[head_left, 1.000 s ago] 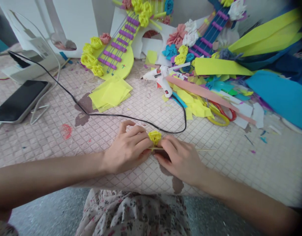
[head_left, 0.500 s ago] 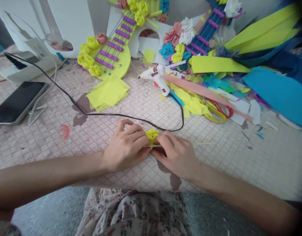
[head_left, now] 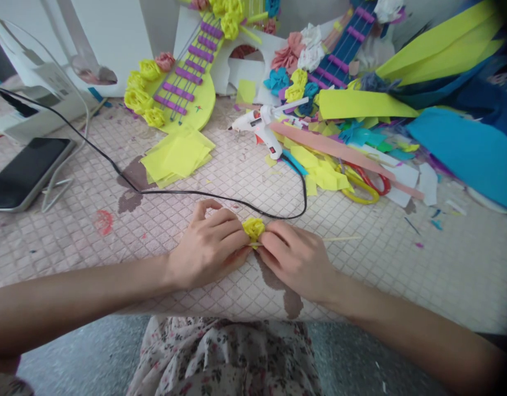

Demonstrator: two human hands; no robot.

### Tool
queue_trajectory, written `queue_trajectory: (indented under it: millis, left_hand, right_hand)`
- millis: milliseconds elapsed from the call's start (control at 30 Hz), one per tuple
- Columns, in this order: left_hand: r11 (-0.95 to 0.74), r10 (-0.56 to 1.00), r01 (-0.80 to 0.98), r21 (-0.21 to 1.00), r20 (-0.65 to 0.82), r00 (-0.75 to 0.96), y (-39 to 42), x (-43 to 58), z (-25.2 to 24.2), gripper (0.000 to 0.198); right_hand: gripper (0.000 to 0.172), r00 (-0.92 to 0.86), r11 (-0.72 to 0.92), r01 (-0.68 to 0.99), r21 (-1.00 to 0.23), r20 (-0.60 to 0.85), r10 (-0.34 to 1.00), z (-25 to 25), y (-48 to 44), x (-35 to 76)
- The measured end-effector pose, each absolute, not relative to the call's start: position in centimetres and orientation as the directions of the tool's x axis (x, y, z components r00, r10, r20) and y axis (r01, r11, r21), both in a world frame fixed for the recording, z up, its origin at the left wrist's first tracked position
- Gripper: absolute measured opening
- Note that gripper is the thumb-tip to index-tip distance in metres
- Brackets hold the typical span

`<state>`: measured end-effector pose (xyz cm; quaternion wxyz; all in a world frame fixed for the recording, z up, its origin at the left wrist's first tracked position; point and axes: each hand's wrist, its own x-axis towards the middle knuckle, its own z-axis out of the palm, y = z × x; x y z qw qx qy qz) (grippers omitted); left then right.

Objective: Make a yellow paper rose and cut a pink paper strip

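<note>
Between my fingertips, near the table's front edge, is a crumpled yellow paper flower [head_left: 253, 227]. A thin wooden stick [head_left: 342, 238] runs along its lower side, and one end sticks out to the right past my knuckles. My left hand [head_left: 212, 239] is closed, its fingertips pinching the flower and stick from the left. My right hand [head_left: 297, 256] is closed too, pinching the stick at the flower's right side. The fingertips partly hide the stick.
A white glue gun [head_left: 259, 129] lies beyond my hands, its black cord [head_left: 196, 192] crossing the table. Yellow paper squares [head_left: 179, 154], scissors [head_left: 363, 190], paper scraps, a phone [head_left: 28, 170] and a decorated yellow paper guitar [head_left: 196, 102] lie around.
The view has shifted slightly, moving the background a little left. The flower looks slightly turned between my fingertips; both hands keep their hold.
</note>
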<state>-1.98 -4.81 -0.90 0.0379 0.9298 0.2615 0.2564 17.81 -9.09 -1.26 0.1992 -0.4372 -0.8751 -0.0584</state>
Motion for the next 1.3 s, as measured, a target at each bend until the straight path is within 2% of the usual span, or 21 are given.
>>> queue_trajectory:
  millis: [433, 700, 900, 1133, 1300]
  left_hand:
    - [-0.839, 0.543, 0.465, 0.281, 0.381, 0.749, -4.82, -2.08, -0.72, 0.015]
    - [-0.836, 0.547, 0.458, 0.302, 0.406, 0.732, -4.82, -2.03, -0.84, 0.006]
    - [-0.896, 0.442, 0.386, 0.217, 0.502, 0.743, -4.77, -2.27, -1.11, 0.003]
    - [-0.922, 0.362, 0.377, 0.090, 0.551, 0.752, -4.80, -2.63, -0.70, 0.009]
    - [-0.918, 0.362, 0.392, 0.066, 0.548, 0.754, -4.79, -2.57, -0.70, 0.008]
  right_hand:
    - [0.016, -0.556, 0.646, 0.752, -0.134, 0.397, 0.730, -1.27, -9.05, 18.12]
    - [0.018, -0.571, 0.659, 0.735, -0.157, 0.381, 0.727, -1.29, -9.01, 18.21]
    - [0.016, -0.566, 0.655, 0.740, -0.149, 0.389, 0.727, -1.25, -9.04, 18.22]
    - [0.019, -0.567, 0.652, 0.739, -0.169, 0.368, 0.737, -1.30, -9.00, 18.24]
    - [0.018, -0.568, 0.656, 0.736, -0.169, 0.373, 0.733, -1.36, -9.00, 18.33]
